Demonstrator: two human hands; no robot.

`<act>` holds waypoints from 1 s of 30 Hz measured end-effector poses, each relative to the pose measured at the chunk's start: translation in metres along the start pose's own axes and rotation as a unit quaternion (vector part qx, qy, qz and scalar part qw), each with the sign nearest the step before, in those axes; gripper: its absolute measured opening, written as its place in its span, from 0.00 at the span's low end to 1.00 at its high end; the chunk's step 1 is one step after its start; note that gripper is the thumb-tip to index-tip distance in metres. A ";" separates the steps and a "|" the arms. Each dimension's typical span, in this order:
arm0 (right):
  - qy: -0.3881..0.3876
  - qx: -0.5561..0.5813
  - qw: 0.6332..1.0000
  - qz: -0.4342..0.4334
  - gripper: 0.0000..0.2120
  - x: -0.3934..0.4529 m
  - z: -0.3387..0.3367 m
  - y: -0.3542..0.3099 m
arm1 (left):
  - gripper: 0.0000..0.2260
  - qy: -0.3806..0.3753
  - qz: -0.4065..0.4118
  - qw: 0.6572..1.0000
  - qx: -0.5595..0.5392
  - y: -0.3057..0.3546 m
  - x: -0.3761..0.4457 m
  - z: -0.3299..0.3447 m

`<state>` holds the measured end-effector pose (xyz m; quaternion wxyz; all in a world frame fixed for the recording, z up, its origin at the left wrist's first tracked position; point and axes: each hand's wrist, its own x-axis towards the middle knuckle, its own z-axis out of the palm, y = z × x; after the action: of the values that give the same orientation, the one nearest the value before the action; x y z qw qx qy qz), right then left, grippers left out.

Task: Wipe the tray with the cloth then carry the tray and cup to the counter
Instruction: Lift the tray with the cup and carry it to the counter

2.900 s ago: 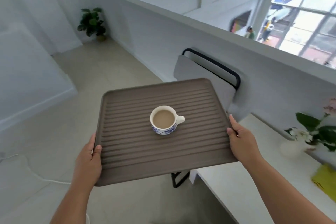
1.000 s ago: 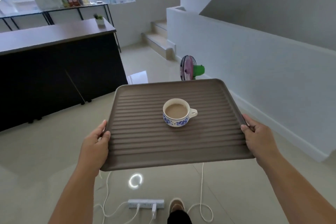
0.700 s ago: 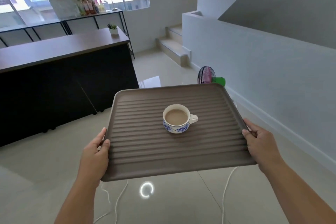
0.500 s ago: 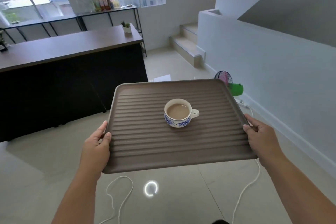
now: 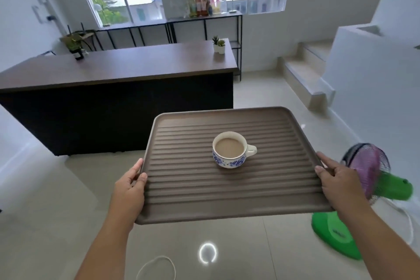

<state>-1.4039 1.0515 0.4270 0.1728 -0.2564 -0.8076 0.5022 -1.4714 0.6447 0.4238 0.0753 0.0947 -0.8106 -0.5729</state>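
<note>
1. Tray (image 5: 227, 191), brown and ribbed, is held level in the air above the pale tiled floor (image 5: 56, 211), in front of the person.
2. The left hand (image 5: 129, 186) is closed on the left edge of the tray: the thumb lies on the rim and the other fingers go under it.
3. The right hand (image 5: 338, 182) is clamped on the right edge in the same way, with the thumb on top.
4. A cup (image 5: 231, 150) stands upright near the middle of the tray, a little toward the far side. It is white with a blue flower pattern, its handle points to the right, and it is filled with a light brown drink.
5. The counter (image 5: 127, 66), with a dark brown top and a black front, is ahead and to the left, well apart from the tray.
6. On the counter stand a dark bottle with leaves (image 5: 77, 49) at the left and two small potted plants (image 5: 219, 44) at the right end.
7. A green fan with a purple grille (image 5: 372, 191) stands on the floor just beside the right hand, partly behind it.
8. A white cable (image 5: 156, 267) lies looped on the floor below the tray.
9. Steps (image 5: 306, 75) rise at the right.
</note>
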 end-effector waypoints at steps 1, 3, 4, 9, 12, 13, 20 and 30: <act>-0.008 0.001 1.000 -0.003 0.18 0.023 0.008 -0.007 | 0.19 0.010 -0.003 1.000 0.000 0.004 0.018 0.007; -0.024 -0.003 1.000 -0.016 0.19 0.065 0.026 -0.021 | 0.19 0.026 -0.009 1.000 -0.002 0.012 0.049 0.019; -0.030 -0.004 0.999 -0.021 0.19 0.085 0.036 -0.026 | 0.19 0.033 -0.013 0.999 -0.004 0.014 0.063 0.023; -0.074 0.004 0.997 -0.023 0.19 0.169 0.097 -0.053 | 0.20 0.059 -0.038 0.998 -0.010 0.012 0.142 0.039; -0.089 0.008 0.996 -0.014 0.20 0.211 0.142 -0.068 | 0.20 0.067 -0.057 0.996 -0.019 0.003 0.196 0.043; -0.091 0.010 0.996 -0.011 0.20 0.225 0.158 -0.073 | 0.20 0.069 -0.060 0.996 -0.021 0.000 0.216 0.044; -0.075 0.013 0.997 -0.008 0.19 0.316 0.277 -0.116 | 0.19 0.057 -0.057 0.997 -0.021 -0.011 0.385 0.041; -0.076 0.026 0.997 0.019 0.19 0.435 0.418 -0.179 | 0.19 0.042 -0.028 0.998 0.036 -0.005 0.592 0.029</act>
<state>-2.0231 0.9402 0.4158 0.1079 -0.2276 -0.8003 0.5442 -2.0520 0.5276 0.4179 0.0895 0.1437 -0.8241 -0.5406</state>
